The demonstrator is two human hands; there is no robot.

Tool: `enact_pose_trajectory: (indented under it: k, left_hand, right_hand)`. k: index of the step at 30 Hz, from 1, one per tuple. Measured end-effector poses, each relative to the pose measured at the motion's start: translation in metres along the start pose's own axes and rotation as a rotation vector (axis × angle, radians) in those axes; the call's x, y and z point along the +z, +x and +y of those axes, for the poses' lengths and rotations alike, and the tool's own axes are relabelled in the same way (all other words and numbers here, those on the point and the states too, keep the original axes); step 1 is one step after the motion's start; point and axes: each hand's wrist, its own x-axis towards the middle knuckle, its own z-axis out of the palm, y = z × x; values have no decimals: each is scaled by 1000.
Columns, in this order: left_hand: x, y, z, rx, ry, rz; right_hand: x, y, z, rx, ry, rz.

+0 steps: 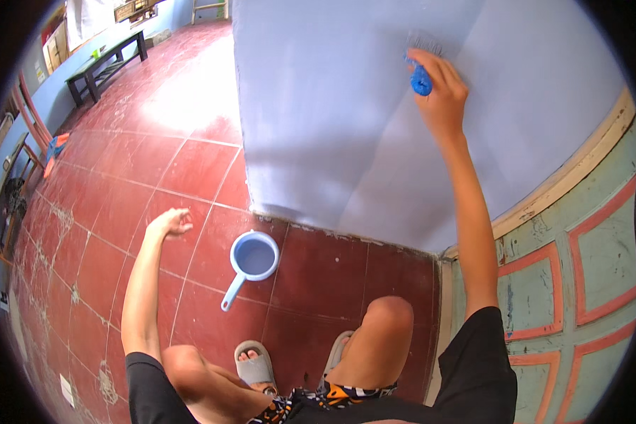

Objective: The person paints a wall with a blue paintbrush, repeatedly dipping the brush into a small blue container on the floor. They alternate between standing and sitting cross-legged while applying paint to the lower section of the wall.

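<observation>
My right hand (441,87) grips a scrub brush (421,82) by its blue plastic handle, high on the pale blue wall (318,106). The grey bristles meet the wall surface, where darker streaks show around them. Over the red floor at left hangs my left hand (172,222), its fingers loosely curled and apart, with nothing in them. A light blue plastic dipper (255,256) stands on the floor between my left hand and the wall's base, its handle pointing towards me. Inside it is what looks like liquid.
To my right is a green door (527,297) with orange-edged panels, beside a pale wooden frame (567,167). A dark low table (106,66) stands far left on the red tile floor (111,212). My slippered feet (254,365) are just behind the dipper.
</observation>
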Motion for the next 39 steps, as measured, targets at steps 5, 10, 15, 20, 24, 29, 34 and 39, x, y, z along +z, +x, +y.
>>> enact_pose_trajectory:
  k: [5,10,15,20,24,29,34,39]
  left_hand:
    - [1,6,18,-60,-90,141]
    - [61,19,35,-89,-125,28]
    - [59,29,40,-50,60,-151]
    - [54,14,42,-91,230,-122]
    - [26,-17,55,-279,231,-298]
    - [32,-35,31,-364,288,-230]
    - [36,-31,37,-393,286,-274]
    - [44,-18,33,-390,299,-291]
  right_hand:
    - [-18,-6,-34,101,174,-104]
    - [-19,-13,-107,152,449,-317]
    - [23,-72,-168,-1,574,-704]
    - [75,-146,-215,96,801,-954]
    - [87,-176,-243,240,781,-1150]
    - [114,-244,-275,397,914,-1024]
    - [119,-270,-276,446,914,-1143]
    - [118,-276,-274,543,923,-1178]
